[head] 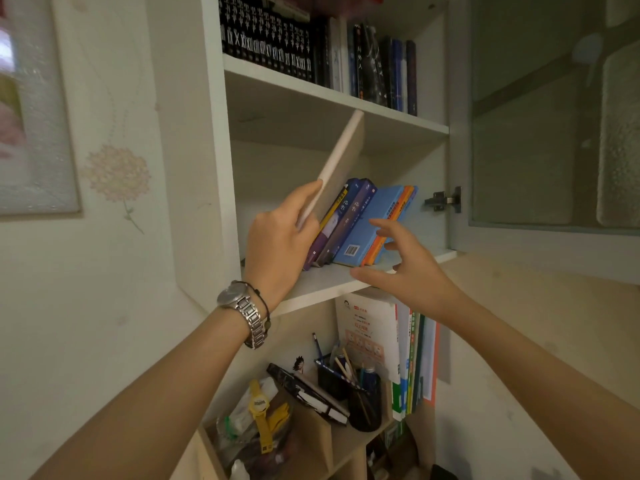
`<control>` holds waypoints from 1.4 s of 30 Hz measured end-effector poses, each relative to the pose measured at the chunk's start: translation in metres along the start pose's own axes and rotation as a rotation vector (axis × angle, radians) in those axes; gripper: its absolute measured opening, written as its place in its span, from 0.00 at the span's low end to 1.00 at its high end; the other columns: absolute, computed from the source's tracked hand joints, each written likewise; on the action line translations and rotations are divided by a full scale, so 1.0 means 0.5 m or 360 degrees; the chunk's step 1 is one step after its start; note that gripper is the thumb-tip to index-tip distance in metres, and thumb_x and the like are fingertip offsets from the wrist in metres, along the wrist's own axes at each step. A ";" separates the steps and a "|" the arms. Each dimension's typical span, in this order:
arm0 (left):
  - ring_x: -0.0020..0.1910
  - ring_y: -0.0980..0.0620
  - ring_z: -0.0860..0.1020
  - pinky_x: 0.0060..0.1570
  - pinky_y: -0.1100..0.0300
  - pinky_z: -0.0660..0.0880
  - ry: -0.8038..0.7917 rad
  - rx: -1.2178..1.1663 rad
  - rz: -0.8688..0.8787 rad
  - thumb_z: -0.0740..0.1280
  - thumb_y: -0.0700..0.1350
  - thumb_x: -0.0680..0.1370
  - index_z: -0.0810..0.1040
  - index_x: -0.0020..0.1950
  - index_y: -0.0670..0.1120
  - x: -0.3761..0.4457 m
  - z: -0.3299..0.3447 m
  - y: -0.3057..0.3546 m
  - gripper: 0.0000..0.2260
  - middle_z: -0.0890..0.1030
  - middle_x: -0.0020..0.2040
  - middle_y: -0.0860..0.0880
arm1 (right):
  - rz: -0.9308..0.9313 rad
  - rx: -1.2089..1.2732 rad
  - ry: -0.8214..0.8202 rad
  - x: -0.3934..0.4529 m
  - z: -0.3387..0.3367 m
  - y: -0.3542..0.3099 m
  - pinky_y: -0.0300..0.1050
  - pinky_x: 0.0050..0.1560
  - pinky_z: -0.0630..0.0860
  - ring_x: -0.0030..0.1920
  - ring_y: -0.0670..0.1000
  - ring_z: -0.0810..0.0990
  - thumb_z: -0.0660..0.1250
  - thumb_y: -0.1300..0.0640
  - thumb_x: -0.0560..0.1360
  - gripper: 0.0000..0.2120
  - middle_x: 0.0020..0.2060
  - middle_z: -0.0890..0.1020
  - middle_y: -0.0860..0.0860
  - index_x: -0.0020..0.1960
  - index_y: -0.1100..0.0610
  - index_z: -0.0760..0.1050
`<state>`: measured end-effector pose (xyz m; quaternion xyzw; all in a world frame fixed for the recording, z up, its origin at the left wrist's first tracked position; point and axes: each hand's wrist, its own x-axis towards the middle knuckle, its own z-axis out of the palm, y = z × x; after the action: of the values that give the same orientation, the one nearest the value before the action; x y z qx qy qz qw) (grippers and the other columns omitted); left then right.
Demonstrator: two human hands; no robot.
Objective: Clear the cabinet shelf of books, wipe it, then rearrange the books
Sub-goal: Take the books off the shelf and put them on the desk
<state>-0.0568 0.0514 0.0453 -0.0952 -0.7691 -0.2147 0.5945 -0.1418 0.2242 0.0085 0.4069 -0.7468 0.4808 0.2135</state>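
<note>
Head view. Cabinet shelf (322, 289), middle level, door (554, 133) swung open to the right.

Left hand (277, 247) grips a pale book (341, 164) at its lower end, fingers curled round the spine edge. The book's long axis runs diagonally, lower end at the hand, upper end pointing up and right toward the underside of the shelf above. It is off the shelf board, held in front of the leaning row. A metal watch (242, 306) sits on the left wrist.

Right hand (412, 268) is spread, fingers apart and loosely bent, holding nothing; it hovers at the shelf's front edge, just beside the blue book (374, 223).

Leaning row (360, 223) of about five books stands on the shelf board, all tilted the same way, tops to the right, bottoms to the left; spines dark purple, blue and orange.

Top shelf: upright dark books (311, 50).

Below: upright books (398, 351), pen cup (363, 400), yellow watch (259, 407).
</note>
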 end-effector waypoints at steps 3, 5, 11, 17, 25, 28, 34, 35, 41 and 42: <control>0.39 0.47 0.80 0.42 0.51 0.76 0.0077 -0.0098 0.0001 0.65 0.36 0.75 0.76 0.66 0.49 -0.003 -0.021 0.004 0.20 0.84 0.45 0.46 | -0.0025 0.0041 -0.0027 0.007 0.009 -0.013 0.23 0.48 0.68 0.61 0.37 0.68 0.73 0.49 0.71 0.37 0.65 0.65 0.41 0.74 0.43 0.58; 0.43 0.54 0.80 0.45 0.59 0.78 0.0162 -0.0202 -0.0059 0.65 0.36 0.75 0.75 0.67 0.48 -0.002 -0.035 0.009 0.20 0.81 0.49 0.55 | -0.0032 0.0092 -0.0013 0.014 0.013 -0.019 0.34 0.62 0.67 0.67 0.42 0.64 0.72 0.47 0.72 0.37 0.70 0.64 0.42 0.75 0.43 0.56; 0.53 0.66 0.79 0.50 0.72 0.75 0.0360 -0.0723 -0.0286 0.65 0.34 0.76 0.74 0.66 0.45 0.007 -0.071 0.063 0.19 0.78 0.55 0.60 | -0.0029 0.0314 0.0007 0.015 0.010 -0.045 0.47 0.70 0.64 0.70 0.43 0.61 0.67 0.45 0.75 0.36 0.69 0.57 0.37 0.77 0.44 0.51; 0.53 0.59 0.81 0.52 0.64 0.78 0.0203 -0.0957 -0.0320 0.66 0.33 0.76 0.75 0.65 0.47 -0.015 -0.057 0.105 0.20 0.82 0.56 0.51 | 0.0024 0.0554 0.0326 -0.005 -0.033 -0.043 0.42 0.59 0.77 0.65 0.47 0.71 0.69 0.52 0.75 0.34 0.70 0.63 0.43 0.75 0.44 0.54; 0.52 0.64 0.80 0.44 0.71 0.76 -0.0123 -0.1113 -0.0470 0.66 0.35 0.75 0.74 0.66 0.50 -0.083 0.004 0.127 0.21 0.81 0.58 0.55 | 0.0283 0.0397 0.0491 -0.108 -0.098 0.015 0.32 0.40 0.78 0.53 0.44 0.76 0.75 0.56 0.70 0.37 0.65 0.68 0.48 0.72 0.44 0.61; 0.54 0.69 0.76 0.47 0.75 0.73 -0.0255 -0.1123 -0.0526 0.66 0.34 0.75 0.74 0.65 0.52 -0.135 0.038 0.135 0.21 0.77 0.56 0.63 | 0.0487 0.0218 0.0531 -0.180 -0.110 0.047 0.35 0.40 0.76 0.51 0.45 0.76 0.76 0.53 0.68 0.38 0.64 0.69 0.48 0.72 0.44 0.62; 0.48 0.74 0.76 0.40 0.78 0.72 -0.0520 -0.1185 -0.0792 0.67 0.34 0.75 0.74 0.65 0.49 -0.271 0.110 0.139 0.20 0.77 0.54 0.61 | 0.0842 -0.0130 0.0474 -0.338 -0.112 0.104 0.49 0.51 0.78 0.52 0.51 0.77 0.77 0.49 0.66 0.37 0.64 0.69 0.47 0.70 0.44 0.64; 0.49 0.71 0.77 0.40 0.77 0.73 -0.0574 -0.1177 -0.0837 0.67 0.35 0.75 0.74 0.65 0.50 -0.296 0.121 0.136 0.21 0.78 0.54 0.61 | 0.0897 -0.0149 0.0478 -0.363 -0.109 0.116 0.51 0.53 0.78 0.53 0.52 0.77 0.78 0.49 0.66 0.37 0.64 0.69 0.48 0.70 0.44 0.65; 0.44 0.70 0.79 0.37 0.75 0.74 -0.0840 -0.1120 -0.1128 0.67 0.35 0.74 0.73 0.68 0.48 -0.442 0.181 0.121 0.23 0.78 0.59 0.54 | 0.1190 -0.0307 0.0396 -0.504 -0.078 0.191 0.49 0.55 0.76 0.57 0.52 0.75 0.78 0.49 0.65 0.34 0.63 0.70 0.48 0.66 0.42 0.66; 0.43 0.70 0.79 0.37 0.74 0.74 -0.0891 -0.1114 -0.1167 0.67 0.35 0.74 0.73 0.67 0.49 -0.468 0.186 0.119 0.22 0.78 0.58 0.55 | 0.1247 -0.0329 0.0375 -0.528 -0.070 0.204 0.52 0.58 0.76 0.59 0.52 0.75 0.78 0.49 0.65 0.34 0.64 0.70 0.48 0.67 0.43 0.66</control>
<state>-0.0499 0.1712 -0.1840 -0.0666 -0.7629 -0.6149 0.1881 -0.0748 0.3825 -0.2189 0.0108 -0.8598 0.4915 0.1382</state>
